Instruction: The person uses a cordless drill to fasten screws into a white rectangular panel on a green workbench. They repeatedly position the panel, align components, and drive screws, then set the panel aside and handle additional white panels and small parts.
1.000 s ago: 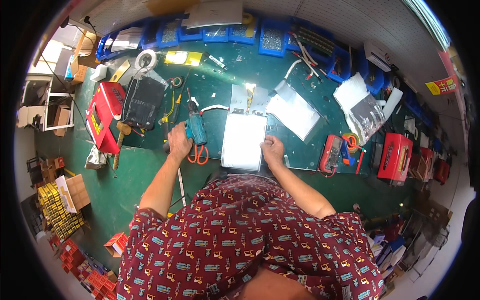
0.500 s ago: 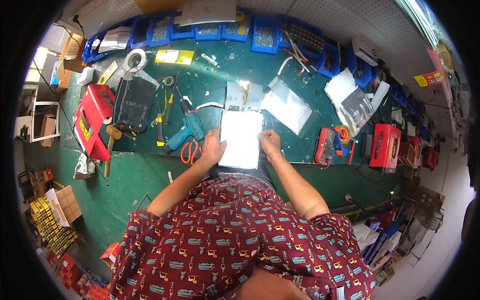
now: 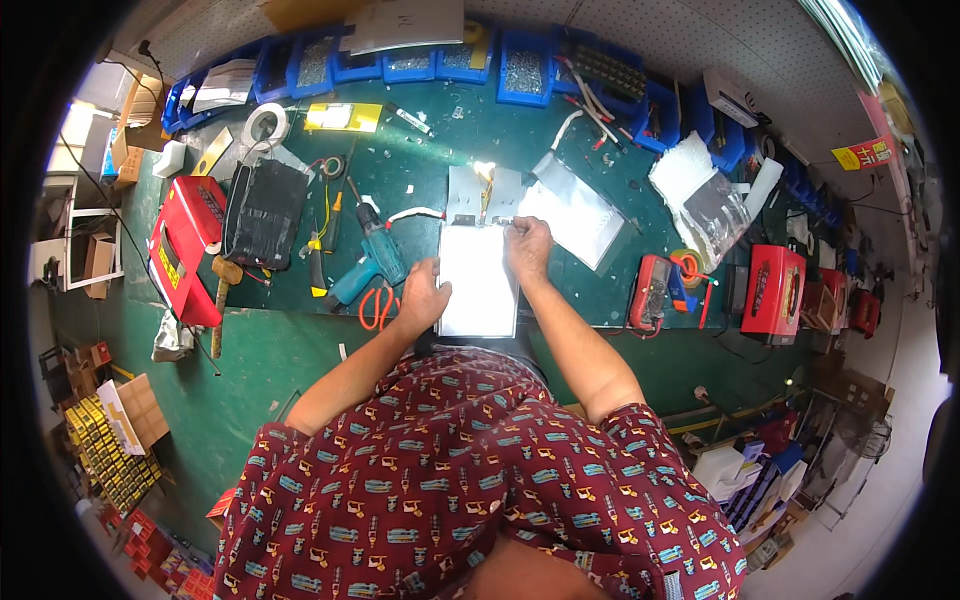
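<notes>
Pale slab lies flat on the bench straight before me, its near end at the bench's edge. Step in hand, as I judge it: tending its far right corner while steadying its left side. My right hand is at that corner, fingers drawn together; cannot tell what, if anything, they pinch. My left hand rests along the left edge, fingers loosely bent; cannot tell whether they grip. Next move, I reckon, calls for a firm left hand so the slab doesn't skid. Count: one slab; one grey plate at its far end; one loose sheet right of it; left of it, one drill, one pair of scissors, one hammer, one black pouch; well right of it, one multimeter.
</notes>
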`<state>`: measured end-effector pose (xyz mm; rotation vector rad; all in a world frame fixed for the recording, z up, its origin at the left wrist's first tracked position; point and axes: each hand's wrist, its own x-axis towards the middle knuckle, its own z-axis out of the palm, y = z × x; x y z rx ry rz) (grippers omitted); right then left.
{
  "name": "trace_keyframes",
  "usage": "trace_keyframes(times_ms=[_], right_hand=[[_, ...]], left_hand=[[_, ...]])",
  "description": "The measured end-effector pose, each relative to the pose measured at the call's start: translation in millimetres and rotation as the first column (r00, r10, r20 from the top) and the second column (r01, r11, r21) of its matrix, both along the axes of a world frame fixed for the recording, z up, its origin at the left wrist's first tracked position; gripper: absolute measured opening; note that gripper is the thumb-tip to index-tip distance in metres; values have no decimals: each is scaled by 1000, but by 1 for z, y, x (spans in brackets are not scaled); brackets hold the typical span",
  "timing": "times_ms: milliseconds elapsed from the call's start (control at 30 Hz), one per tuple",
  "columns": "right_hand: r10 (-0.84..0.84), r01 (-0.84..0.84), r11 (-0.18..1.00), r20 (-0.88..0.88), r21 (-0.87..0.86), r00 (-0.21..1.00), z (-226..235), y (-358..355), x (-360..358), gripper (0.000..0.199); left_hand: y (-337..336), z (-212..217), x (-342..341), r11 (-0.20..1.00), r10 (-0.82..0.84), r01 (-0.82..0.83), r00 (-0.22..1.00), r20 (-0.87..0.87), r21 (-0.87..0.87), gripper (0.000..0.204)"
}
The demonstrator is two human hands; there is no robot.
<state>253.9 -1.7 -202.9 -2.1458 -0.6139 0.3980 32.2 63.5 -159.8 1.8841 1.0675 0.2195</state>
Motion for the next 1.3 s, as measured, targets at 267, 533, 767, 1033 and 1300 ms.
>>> trace_keyframes(times_ms=[267,533,767,1033,1300], right_hand=[[10,-5,1000,-195,26,981,18,0,0,21],[242,-241,966,5,-92,970,25,-3,11,21],[123,-127,992,-124,-24,985,22,-8,9,25],[80,-74,994,-67,85,995,-4,-11,13,16],[107,-105,992,-15,73,994,17,-9,10,17]], left_hand=[[0,-7,-3,999,7,-7,1000,-5,33,44],[6,-9,-10,996,74,-72,996,42,-54,35],[6,43,76,987,-131,138,988,-86,80,37],[35,37,129,722,-270,446,885,-378,528,12],[47,25,138,569,-351,586,808,-474,577,15]])
